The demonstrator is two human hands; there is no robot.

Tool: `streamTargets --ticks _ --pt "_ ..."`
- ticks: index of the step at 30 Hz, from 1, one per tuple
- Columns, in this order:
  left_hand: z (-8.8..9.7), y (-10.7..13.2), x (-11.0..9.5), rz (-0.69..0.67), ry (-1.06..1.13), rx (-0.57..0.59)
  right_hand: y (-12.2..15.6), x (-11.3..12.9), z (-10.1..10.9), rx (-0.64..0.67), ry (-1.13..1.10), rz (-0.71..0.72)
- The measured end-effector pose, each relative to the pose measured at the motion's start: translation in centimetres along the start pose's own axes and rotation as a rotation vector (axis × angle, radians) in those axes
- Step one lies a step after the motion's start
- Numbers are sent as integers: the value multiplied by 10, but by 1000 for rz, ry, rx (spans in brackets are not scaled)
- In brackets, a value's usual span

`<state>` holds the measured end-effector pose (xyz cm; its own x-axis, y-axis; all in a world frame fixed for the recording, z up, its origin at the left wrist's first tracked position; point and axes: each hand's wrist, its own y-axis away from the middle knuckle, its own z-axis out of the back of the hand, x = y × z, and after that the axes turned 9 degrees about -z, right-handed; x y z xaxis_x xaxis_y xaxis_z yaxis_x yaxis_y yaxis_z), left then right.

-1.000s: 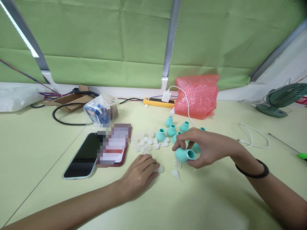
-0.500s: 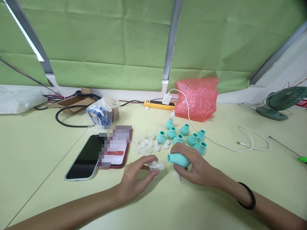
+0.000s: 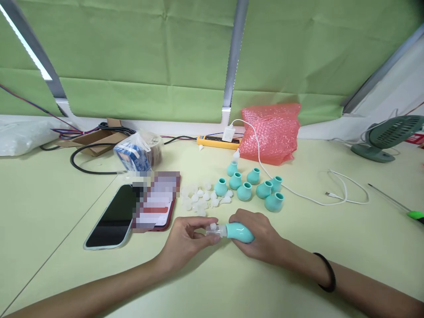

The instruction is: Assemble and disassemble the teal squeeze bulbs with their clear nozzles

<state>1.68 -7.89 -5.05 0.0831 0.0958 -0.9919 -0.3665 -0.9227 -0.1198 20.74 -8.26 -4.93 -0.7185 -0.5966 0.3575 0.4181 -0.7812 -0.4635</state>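
While L fingers (image 3: 200, 221) pinch clear fitting (image 3: 218, 230), R fingers (image 3: 243, 216) grip teal bulb (image 3: 237, 232), well fwd of bench's (image 3: 298, 221) back edge. Step: prob. mating the two; next calls for straight, steady push.

Left grip (image 3: 182, 242): clear fitting (image 3: 219, 230), touching teal bulb (image 3: 239, 232) in right grip (image 3: 261, 234).
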Motion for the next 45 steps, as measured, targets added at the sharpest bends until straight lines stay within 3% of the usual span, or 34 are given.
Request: streamTargets --ticks 4,9,11,13,16,22,26,30,37,41,45 --pt "3 -7 -9 98 68 131 0 4 0 -12 23 8" --pt "6 -11 -16 353 183 290 1 5 4 -11 141 82" --pt "7 -10 -18 361 133 352 2 5 7 3 205 128" --pt "7 -8 -20 273 2 399 3 5 9 26 256 159" --pt "7 -3 -25 0 -324 415 3 6 8 41 247 144" --pt "5 5 -24 -619 -797 404 2 10 0 26 -20 -19" --pt "6 6 -13 -878 -1038 402 1 15 2 109 -145 -126" --pt "10 6 -6 -1015 -1237 430 0 19 4 202 -219 -208" --pt "11 9 -15 -1193 -1310 465 -2 24 8 310 -350 -291" --pt "17 1 -18 -1152 -1215 441 -3 26 14 305 -367 -251" --pt "32 -16 -27 -1061 -1165 319 -8 22 20 185 -392 -260"
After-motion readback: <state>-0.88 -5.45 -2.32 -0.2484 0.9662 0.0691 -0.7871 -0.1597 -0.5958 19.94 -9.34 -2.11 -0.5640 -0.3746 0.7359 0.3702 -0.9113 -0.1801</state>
